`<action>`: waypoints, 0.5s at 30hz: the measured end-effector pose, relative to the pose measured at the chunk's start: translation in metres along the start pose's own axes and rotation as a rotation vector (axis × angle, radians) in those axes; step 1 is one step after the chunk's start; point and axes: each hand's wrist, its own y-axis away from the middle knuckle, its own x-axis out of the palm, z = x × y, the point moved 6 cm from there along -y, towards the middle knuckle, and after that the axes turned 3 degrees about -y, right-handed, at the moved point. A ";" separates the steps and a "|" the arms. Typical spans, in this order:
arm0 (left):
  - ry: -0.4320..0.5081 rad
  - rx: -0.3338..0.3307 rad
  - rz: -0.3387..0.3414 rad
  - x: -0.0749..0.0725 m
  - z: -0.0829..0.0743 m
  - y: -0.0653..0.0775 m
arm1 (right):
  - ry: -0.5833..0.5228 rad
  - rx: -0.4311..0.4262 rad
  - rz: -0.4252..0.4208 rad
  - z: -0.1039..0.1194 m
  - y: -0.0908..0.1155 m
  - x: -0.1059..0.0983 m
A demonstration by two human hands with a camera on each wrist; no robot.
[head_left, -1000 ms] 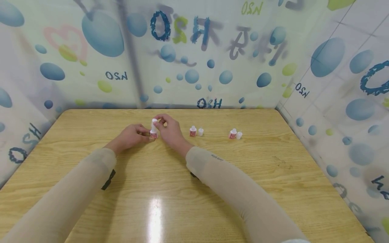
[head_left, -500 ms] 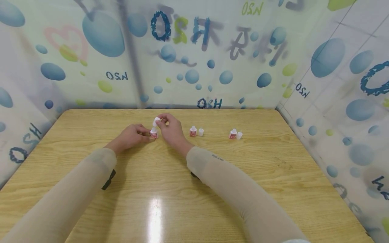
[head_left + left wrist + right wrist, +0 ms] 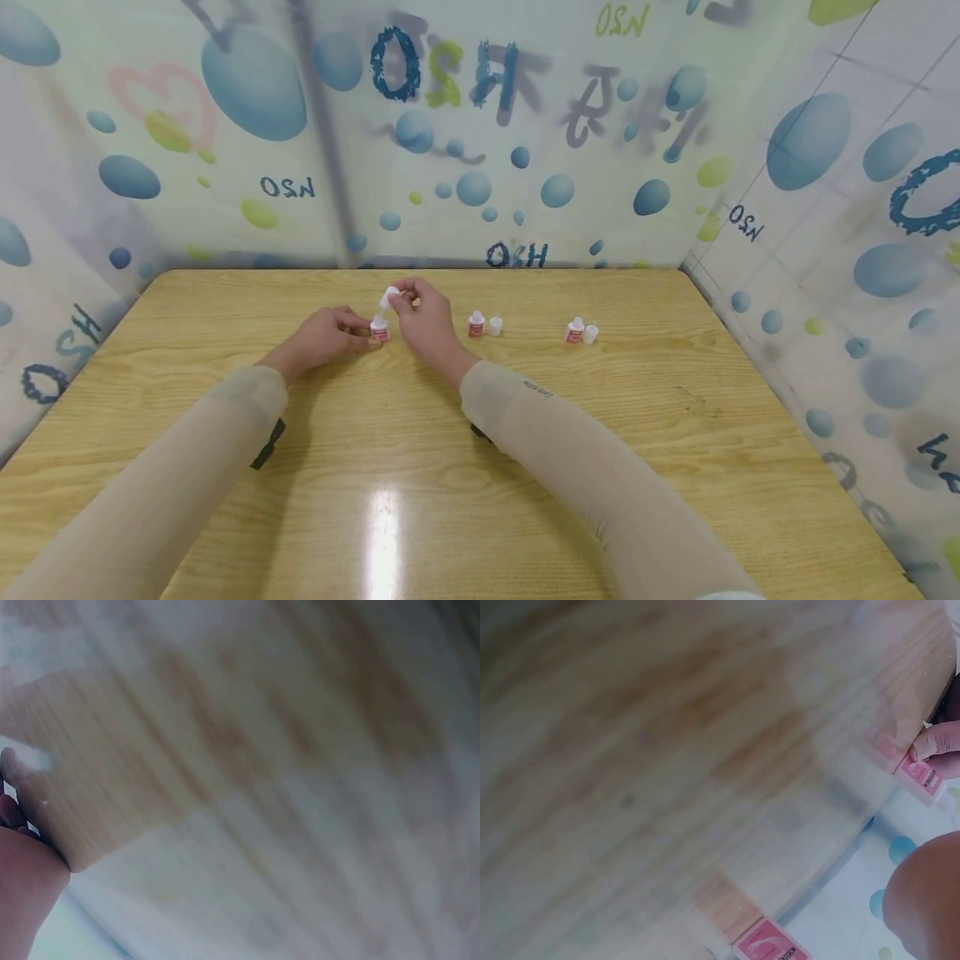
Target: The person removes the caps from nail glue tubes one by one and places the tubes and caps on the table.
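Observation:
At the left of the row stands a small white bottle (image 3: pixel 379 332) with a red-pink label. My left hand (image 3: pixel 324 338) grips its sides low down, thumb in front; the right wrist view also shows a thumb on the pink label (image 3: pixel 922 776). Just above the bottle's neck, my right hand (image 3: pixel 426 323) pinches a white cap (image 3: pixel 388 297) between thumb and fingertips. The cap is tilted, its lower end close over the bottle's nozzle. Only part of the left hand (image 3: pixel 30 889) shows in the left wrist view, where the bottle's label is out of sight.
To the right on the wooden table (image 3: pixel 420 467) stand two more such bottles, a middle one (image 3: pixel 476 325) with a white cap (image 3: pixel 496 326) beside it and a right one (image 3: pixel 574 331) with its cap (image 3: pixel 591 334). A patterned curtain (image 3: pixel 450 225) hangs behind the far edge.
The cap has come up off the bottle's neck and tilted, moving slightly up and right with my right hand. My left hand and the bottle have stayed in place.

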 end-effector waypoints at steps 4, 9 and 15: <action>-0.001 0.001 -0.005 -0.001 -0.001 0.001 | -0.006 -0.005 -0.008 0.000 0.000 -0.001; 0.009 0.007 -0.006 -0.001 -0.003 0.003 | -0.005 -0.025 -0.030 0.000 -0.001 -0.002; 0.009 0.008 0.001 -0.001 -0.003 0.003 | -0.030 -0.040 -0.079 0.001 0.000 -0.006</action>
